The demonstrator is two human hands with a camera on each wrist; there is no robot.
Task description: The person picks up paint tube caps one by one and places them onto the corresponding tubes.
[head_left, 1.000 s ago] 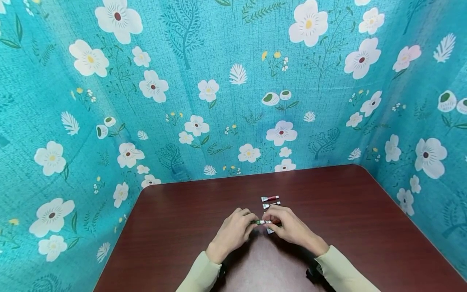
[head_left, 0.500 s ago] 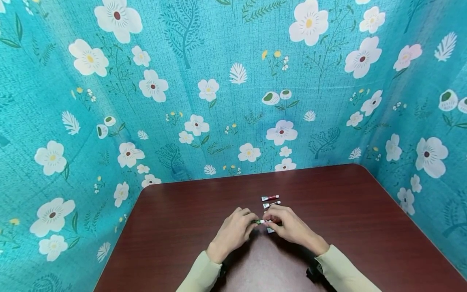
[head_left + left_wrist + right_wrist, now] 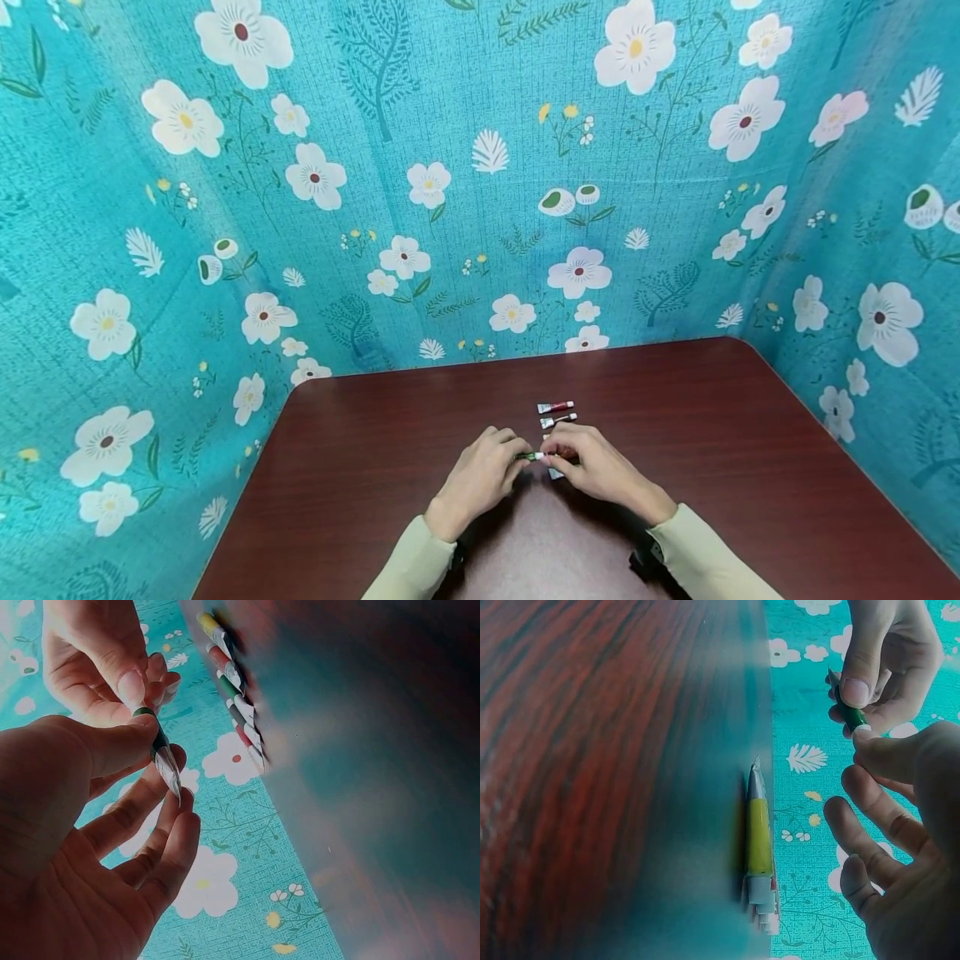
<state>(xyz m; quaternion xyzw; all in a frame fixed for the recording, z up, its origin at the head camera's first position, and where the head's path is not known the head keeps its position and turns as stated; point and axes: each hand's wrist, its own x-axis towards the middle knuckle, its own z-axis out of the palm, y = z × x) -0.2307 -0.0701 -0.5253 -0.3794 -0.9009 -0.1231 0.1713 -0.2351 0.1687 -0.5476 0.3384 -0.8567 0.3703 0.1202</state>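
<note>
Between both hands, held level above the table in the head view, is a small green paint tube [image 3: 532, 456]. My left hand [image 3: 480, 471] pinches the tube's body between thumb and fingers; its flat crimped silver end [image 3: 169, 774] sticks out past the fingers in the left wrist view. From the other side my right hand [image 3: 600, 471] pinches the white cap [image 3: 863, 730] with thumb and index finger, its other fingers loosely spread. The cap is mostly hidden by the fingertips.
Several more paint tubes lie in a row on the dark red table [image 3: 375, 433], among them a red one [image 3: 557, 407] at the far end and a yellow one [image 3: 759, 836] nearest. The right hand partly covers this row. A flowered turquoise curtain [image 3: 465, 250] hangs behind the table.
The right fingertips have moved slightly leftward and closer around the cap. The left hand and the tubes on the table have stayed in place.
</note>
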